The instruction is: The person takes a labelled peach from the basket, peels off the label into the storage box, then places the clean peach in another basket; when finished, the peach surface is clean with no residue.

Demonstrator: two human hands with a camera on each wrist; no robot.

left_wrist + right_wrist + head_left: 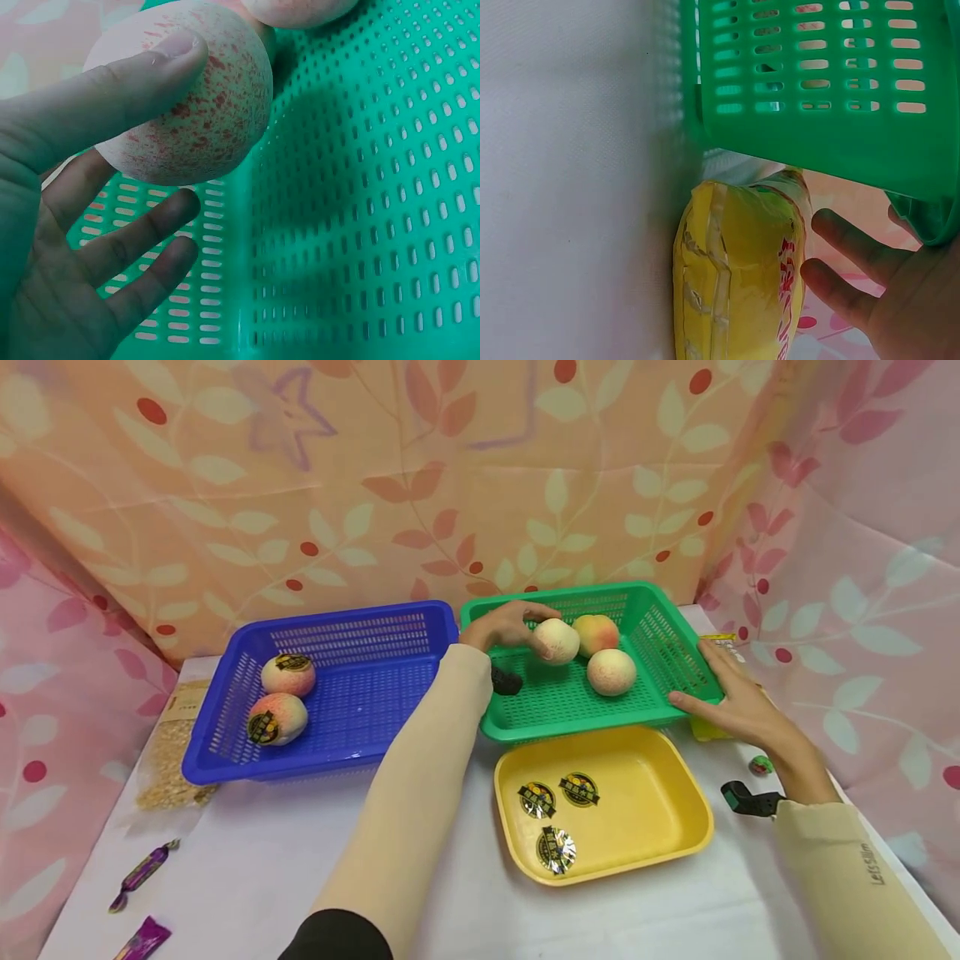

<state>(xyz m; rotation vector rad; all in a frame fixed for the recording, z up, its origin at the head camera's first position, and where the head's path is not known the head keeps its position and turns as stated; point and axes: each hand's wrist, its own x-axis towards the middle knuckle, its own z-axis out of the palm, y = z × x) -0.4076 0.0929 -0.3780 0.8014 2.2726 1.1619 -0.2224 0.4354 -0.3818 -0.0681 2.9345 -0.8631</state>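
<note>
My left hand [501, 628] holds a pale, red-speckled peach [557, 642] inside the green basket [577, 722]. In the left wrist view the thumb lies across that peach [225, 112], one finger goes behind it, and two fingers stand free below. Close beside it in the basket are a yellow-red peach [597, 633] and another pale peach [611, 673]. My right hand [742, 702] rests at the basket's right rim, thumb over the near corner. Its visible fingers [847, 296] extend outside the basket, near a yellow packet [742, 270].
On the left, a blue basket [322, 768] holds two peaches with black labels [281, 710]. A yellow tray [630, 810] with several round labels stands in front of the green basket. A bag of grains [168, 752], purple-wrapped sweets [142, 872] and a small green sweet [761, 765] lie near the edges.
</note>
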